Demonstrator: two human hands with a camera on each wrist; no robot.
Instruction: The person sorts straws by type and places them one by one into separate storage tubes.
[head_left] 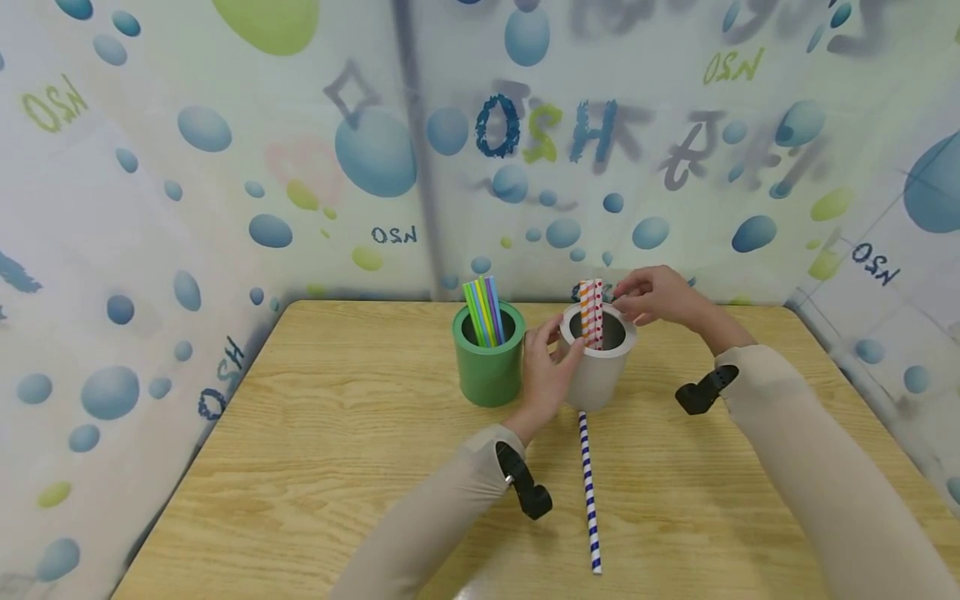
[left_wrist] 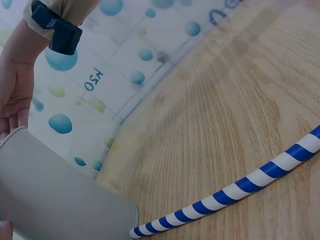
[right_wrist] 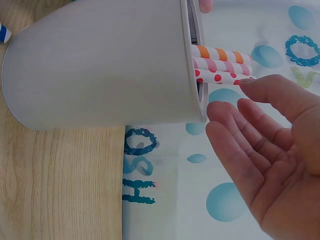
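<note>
A light grey cup (head_left: 598, 377) stands upright on the table, holding several paper straws (head_left: 592, 312) with orange stripes, pink stripes and red dots. My left hand (head_left: 546, 373) holds the cup's left side, thumb toward the front and fingers behind. Beside the right rim is my right hand (head_left: 657, 297), its fingers loosely bent with nothing between them. In the right wrist view, the thumb appears close to the red-dotted straw (right_wrist: 217, 77); contact cannot be told. A blue-and-white striped straw (head_left: 589, 492) lies on the table in front of the cup.
Left of the grey cup stands a green cup (head_left: 489, 375) with several green, yellow and purple straws (head_left: 484, 312). Both cups are near the back edge of the wooden table (head_left: 315, 433). A printed curtain (head_left: 300, 167) surrounds the back and sides.
</note>
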